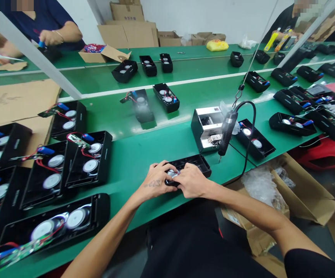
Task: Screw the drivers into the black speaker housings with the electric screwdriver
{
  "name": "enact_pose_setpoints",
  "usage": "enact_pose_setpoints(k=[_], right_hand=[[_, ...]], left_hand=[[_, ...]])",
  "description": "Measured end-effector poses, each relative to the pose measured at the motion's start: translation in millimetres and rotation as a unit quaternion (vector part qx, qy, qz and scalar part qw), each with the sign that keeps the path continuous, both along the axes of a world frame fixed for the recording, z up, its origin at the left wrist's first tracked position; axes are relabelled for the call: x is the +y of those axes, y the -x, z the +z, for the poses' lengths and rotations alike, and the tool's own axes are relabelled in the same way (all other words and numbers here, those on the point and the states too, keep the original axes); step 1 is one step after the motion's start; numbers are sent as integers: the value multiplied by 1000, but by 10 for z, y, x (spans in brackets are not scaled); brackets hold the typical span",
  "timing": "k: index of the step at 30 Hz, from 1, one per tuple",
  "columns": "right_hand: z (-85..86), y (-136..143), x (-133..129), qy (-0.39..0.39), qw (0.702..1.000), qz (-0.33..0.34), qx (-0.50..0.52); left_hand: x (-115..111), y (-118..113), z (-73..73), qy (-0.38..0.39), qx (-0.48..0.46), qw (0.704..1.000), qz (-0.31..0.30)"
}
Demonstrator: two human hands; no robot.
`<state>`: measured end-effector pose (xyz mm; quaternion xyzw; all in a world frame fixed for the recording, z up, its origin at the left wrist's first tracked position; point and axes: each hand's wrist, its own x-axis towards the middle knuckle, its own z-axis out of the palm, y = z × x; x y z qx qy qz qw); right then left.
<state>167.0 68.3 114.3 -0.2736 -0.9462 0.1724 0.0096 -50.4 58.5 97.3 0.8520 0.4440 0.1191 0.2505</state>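
In front of me on the green bench lies a black speaker housing (pixel 204 165), open side up. My left hand (pixel 155 179) is closed around its left end, thumb at the near edge and fingers over the far edge. Inside that end shows a round silver speaker driver (pixel 171 173), partly covered by fingers. My right hand (pixel 193 181) is closed, its fingertips pressed together at the driver; whatever they pinch is hidden. Just beyond the housing stands a metal-and-black screw feeder (pixel 198 133). An electric screwdriver (pixel 227 131) hangs from a cable beside it, tip down.
Several housings with drivers, circuit boards and blue batteries crowd the left; one is the near housing (pixel 104 208). Another housing (pixel 256 139) lies right of the feeder. More units ride a green conveyor (pixel 109 112). Cardboard boxes (pixel 303 189) stand below right. Co-workers sit across.
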Motion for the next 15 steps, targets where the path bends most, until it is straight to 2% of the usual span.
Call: enact_pose_setpoints(k=[2,3,4,5,7,8,9,10,12,13,15], right_hand=[[18,-99,-44,-3,998,-21,62],[37,-182,-41,-12,991,-60,121],[56,-285,-10,-33,973,-126,193],[71,-404,50,-69,937,-216,265],[78,-666,259,-160,824,-411,355],[67,-795,392,-196,774,-481,363],[44,-912,530,-214,742,-526,357],[12,-1012,658,-208,733,-548,346],[-78,-1150,832,-153,746,-550,343],[-130,-1185,863,-125,747,-545,359],[-237,-1201,821,-92,725,-535,424]], left_hand=[[-79,-20,-23,-23,-1,1000,4],[-131,-33,-42,-46,2,999,9],[-190,-47,-66,-74,7,997,15],[-251,-62,-93,-106,14,994,20],[-370,-87,-150,-160,32,986,24],[-421,-95,-175,-176,40,983,23],[-464,-100,-197,-188,45,981,21],[-498,-101,-217,-197,47,979,20],[-542,-96,-250,-211,44,976,22],[-554,-94,-265,-216,43,975,26],[-560,-97,-294,-226,44,972,40]])
